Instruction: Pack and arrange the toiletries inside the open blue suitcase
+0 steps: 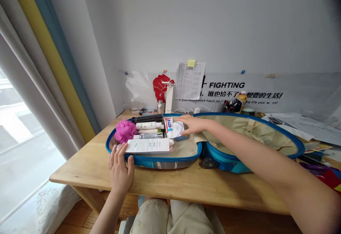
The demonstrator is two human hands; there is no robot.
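Note:
An open blue-rimmed suitcase lies on the table, its left half packed. My left hand has its fingers spread over the near left rim, fingertips touching the end of a long white box. My right hand reaches across with fingers stretched and thumb apart, touching a blue-and-white box. Beside that box is a toothpaste tube. A pink bath puff sits at the left end. Between them lie a white bottle, a clear bottle and a dark long item.
The suitcase's other half lies open on the right. Papers cover the right end of the wooden table. Along the wall stand a white lamp, a small metallic bottle and a yellow-labelled bottle.

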